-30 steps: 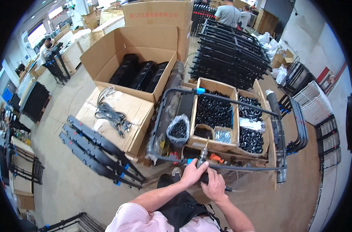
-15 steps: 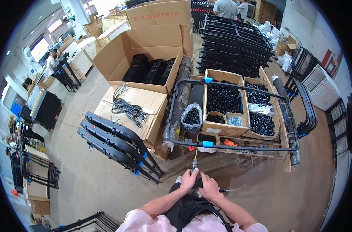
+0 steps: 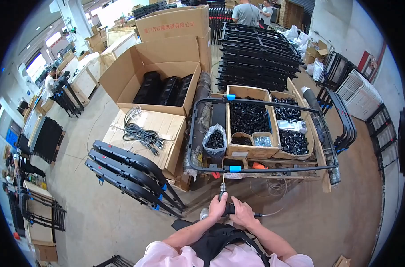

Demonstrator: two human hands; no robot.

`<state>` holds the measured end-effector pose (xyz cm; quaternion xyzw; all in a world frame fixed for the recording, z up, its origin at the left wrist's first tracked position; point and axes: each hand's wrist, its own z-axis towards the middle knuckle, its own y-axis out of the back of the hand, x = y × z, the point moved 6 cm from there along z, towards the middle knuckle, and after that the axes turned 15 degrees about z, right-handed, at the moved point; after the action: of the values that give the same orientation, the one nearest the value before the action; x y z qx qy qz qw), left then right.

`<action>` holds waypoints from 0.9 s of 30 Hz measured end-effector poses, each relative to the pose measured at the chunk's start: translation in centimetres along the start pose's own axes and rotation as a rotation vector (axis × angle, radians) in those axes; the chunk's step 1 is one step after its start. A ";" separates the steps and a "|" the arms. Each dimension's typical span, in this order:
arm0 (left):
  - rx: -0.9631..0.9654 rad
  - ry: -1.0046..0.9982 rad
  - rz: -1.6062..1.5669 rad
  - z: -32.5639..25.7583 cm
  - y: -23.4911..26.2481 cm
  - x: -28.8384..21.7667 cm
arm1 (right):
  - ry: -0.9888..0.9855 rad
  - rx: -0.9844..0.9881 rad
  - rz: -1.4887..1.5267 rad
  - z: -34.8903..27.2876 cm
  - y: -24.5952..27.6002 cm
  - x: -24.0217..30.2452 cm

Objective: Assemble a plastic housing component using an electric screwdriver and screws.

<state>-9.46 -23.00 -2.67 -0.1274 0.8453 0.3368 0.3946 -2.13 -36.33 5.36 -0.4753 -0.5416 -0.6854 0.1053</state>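
Observation:
Both my hands are on a drill [image 3: 223, 188] that points away from me, its thin bit reaching the near bar of a black tubular frame [image 3: 282, 169]. My left hand [image 3: 217, 207] wraps the drill's body just behind the chuck. Around its rear end closes my right hand [image 3: 243, 212], and a thin hose [image 3: 273, 213] leads off to the right from there. The frame is a large rounded rectangle with blue wraps [image 3: 232, 169] on its near and far bars. It lies level over boxes of parts. Whether the bit has entered the bar is too small to tell.
Under the frame stand boxes of black plastic parts [image 3: 249, 118] and a bag of black pieces [image 3: 215, 139]. At left are several bent black frames [image 3: 127, 171], a carton with cables [image 3: 142, 133], and an open carton [image 3: 118, 80]. Stacked frames [image 3: 258, 58] and other people stand farther back.
The view has shifted slightly, so the frame and boxes appear a little to the left and lower. Both hands keep their hold on the drill, its bit still at the near bar.

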 end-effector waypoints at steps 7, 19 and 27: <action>-0.042 -0.065 0.067 0.4 0.3 -0.6 | 0.038 -0.056 0.010 -0.1 0.0 -0.1; -0.036 -0.047 0.104 0.6 0.3 -1.7 | -0.082 0.046 0.058 0.7 0.4 -0.6; -0.020 -0.029 0.105 1.0 0.3 -2.8 | -0.182 0.094 0.037 1.6 0.4 -1.7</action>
<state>-7.18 -22.28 -0.93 -0.0822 0.8417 0.3671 0.3873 -0.10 -35.82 4.29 -0.5400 -0.5714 -0.6113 0.0905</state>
